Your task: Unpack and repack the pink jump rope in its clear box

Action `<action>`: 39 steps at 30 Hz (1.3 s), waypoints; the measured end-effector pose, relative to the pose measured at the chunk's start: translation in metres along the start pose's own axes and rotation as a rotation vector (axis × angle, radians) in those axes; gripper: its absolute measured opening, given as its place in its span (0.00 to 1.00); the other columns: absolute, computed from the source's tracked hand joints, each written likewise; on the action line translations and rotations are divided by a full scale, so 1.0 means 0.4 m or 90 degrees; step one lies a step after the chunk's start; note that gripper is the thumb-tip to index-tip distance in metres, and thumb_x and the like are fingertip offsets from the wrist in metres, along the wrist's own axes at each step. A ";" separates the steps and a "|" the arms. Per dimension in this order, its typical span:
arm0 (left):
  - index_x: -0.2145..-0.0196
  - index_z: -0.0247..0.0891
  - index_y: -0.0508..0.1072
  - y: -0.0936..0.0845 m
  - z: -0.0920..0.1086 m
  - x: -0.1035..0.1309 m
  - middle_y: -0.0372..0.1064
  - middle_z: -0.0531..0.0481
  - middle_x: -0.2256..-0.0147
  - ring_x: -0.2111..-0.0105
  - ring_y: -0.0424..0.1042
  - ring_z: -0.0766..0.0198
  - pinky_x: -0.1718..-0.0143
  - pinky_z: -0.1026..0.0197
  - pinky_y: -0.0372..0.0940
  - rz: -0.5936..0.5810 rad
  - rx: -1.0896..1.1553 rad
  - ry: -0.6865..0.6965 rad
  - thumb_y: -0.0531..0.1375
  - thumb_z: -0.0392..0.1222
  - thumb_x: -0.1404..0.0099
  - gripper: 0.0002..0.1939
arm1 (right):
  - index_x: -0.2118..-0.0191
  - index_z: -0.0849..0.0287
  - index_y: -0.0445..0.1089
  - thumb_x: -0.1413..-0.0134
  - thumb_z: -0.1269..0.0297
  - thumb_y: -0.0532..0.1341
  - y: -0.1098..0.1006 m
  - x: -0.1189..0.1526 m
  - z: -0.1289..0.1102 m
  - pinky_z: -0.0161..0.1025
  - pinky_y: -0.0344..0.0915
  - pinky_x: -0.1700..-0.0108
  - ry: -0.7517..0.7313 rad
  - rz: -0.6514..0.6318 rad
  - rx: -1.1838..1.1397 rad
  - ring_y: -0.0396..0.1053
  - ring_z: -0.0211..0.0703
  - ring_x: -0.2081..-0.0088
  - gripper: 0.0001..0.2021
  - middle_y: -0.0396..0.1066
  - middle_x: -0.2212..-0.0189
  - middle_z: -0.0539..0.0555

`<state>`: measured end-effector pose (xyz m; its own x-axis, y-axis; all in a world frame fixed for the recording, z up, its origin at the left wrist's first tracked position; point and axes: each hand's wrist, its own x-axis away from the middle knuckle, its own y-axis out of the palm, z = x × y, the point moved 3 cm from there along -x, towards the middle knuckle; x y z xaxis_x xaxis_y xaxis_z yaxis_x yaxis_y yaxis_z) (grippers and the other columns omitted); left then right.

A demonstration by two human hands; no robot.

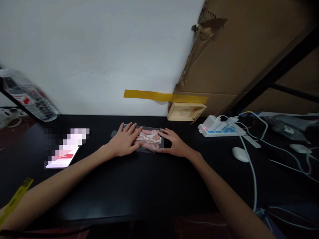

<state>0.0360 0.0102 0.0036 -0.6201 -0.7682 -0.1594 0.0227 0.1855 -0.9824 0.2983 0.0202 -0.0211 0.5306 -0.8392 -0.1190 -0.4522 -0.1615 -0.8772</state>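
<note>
A clear flat package (149, 138) with pink and white items inside lies on the black table (139, 186), near the wall. My left hand (126, 139) rests on the package's left part with its fingers spread, and covers some of it. At the right end, my right hand (174, 142) touches the package's edge, fingers apart and thumb toward the near corner. What exactly the pink items are cannot be made out.
A lit phone (66, 152) lies at the left, with a plastic bottle (32, 99) behind it. A small open box (186, 111) stands against the wall. At the right are a white power strip (219, 129), cables and a white mouse (240, 154).
</note>
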 end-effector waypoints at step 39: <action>0.33 0.37 0.54 0.001 0.031 0.001 0.51 0.34 0.33 0.33 0.49 0.39 0.37 0.32 0.44 0.020 0.042 -0.038 0.48 0.58 0.29 0.33 | 0.42 0.53 0.69 0.40 0.48 0.60 -0.025 0.003 0.055 0.57 0.56 0.35 0.034 0.141 -0.031 0.61 0.56 0.37 0.24 0.63 0.38 0.61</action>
<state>0.0454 0.0024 0.0020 -0.5704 -0.7980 -0.1945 0.0951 0.1710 -0.9807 0.3190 0.0322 -0.0227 0.3762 -0.8831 -0.2803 -0.5878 0.0064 -0.8090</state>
